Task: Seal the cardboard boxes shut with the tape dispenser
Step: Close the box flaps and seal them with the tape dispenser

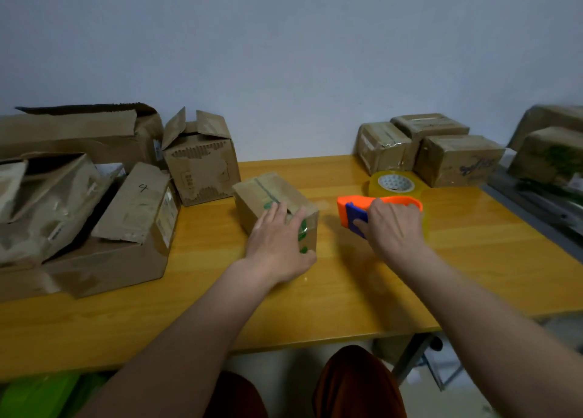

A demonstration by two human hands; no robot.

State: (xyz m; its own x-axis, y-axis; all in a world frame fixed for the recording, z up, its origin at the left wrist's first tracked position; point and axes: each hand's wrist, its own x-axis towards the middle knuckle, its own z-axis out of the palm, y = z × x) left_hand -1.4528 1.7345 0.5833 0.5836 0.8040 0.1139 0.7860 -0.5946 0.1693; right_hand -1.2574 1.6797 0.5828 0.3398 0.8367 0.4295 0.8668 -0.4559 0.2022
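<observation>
A small cardboard box [268,193] with green marks lies on the yellow wooden table [315,291], its flaps closed. My left hand [280,244] rests on its near top with the fingers spread and the thumb against the front face. To its right, my right hand [394,228] grips the orange and blue tape dispenser [356,211], which holds a roll of clear tape. The dispenser sits on the table a short way from the box, its orange nose pointing left.
A spare roll of clear tape [396,182] lies behind the dispenser. Open and torn boxes [94,197] pile up at the left. Taped boxes [441,149] stand at the back right, more on a grey shelf [536,212] at the far right. A wall runs behind.
</observation>
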